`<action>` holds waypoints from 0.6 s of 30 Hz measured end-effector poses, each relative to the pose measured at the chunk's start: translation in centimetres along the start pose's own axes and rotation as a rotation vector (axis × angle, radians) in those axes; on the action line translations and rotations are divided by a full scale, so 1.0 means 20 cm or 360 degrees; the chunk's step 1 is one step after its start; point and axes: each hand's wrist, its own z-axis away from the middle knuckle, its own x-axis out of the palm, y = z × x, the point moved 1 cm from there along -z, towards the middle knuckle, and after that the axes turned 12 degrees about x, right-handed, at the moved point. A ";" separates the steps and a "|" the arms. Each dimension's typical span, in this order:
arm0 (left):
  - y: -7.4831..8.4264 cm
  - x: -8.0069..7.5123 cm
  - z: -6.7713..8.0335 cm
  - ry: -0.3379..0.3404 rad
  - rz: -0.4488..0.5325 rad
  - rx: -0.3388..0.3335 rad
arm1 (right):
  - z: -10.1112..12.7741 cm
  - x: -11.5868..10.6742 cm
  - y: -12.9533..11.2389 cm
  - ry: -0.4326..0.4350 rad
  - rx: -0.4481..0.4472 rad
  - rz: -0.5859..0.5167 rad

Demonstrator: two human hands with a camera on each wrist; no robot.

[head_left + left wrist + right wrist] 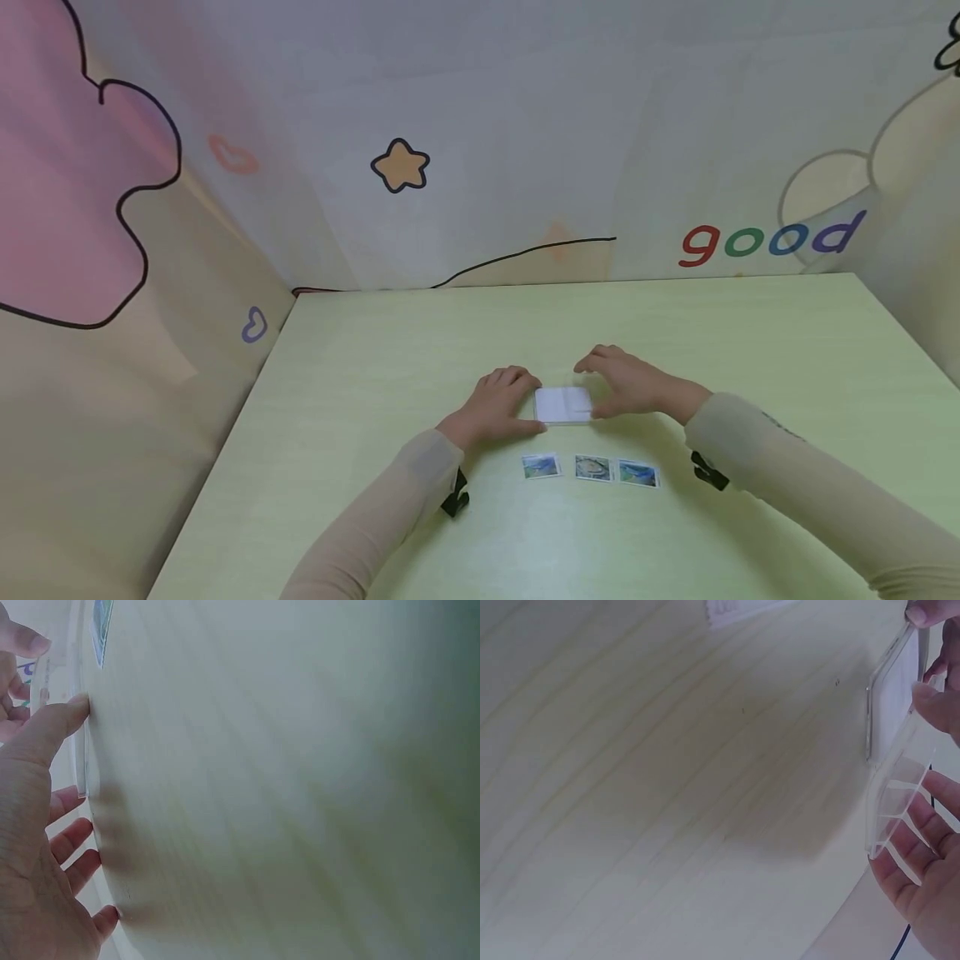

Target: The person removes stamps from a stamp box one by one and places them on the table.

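Note:
On the table lies a small clear plastic case with white contents, its see-through lid raised on the right side. My left hand holds the case from the left, thumb along the near edge and forefinger by a corner; its other fingertips rest on the table. My right hand is around the lid at the right, with fingertips along its outer edge and the thumb close to the case. Three small picture cards, a left one, a middle one and a right one, lie in a row nearer me.
The pale wood-grain table meets a printed backdrop along its far edge. Its left edge runs beside the backdrop's side part. Both sleeves carry black straps, a left one and a right one.

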 end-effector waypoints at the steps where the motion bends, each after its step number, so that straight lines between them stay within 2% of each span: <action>1: 0.00 0.00 0.00 0.0000 -0.0002 0.0001 | 0.00 0.00 0.00 -0.0005 0.0005 0.0000; 12: 0.00 -0.01 0.00 0.0006 -0.0026 0.0014 | -0.03 0.01 -0.04 0.0008 -0.0060 0.0026; 18: 0.00 -0.01 0.00 -0.0007 -0.0007 0.0020 | -0.04 0.04 -0.07 -0.0020 -0.0016 0.0018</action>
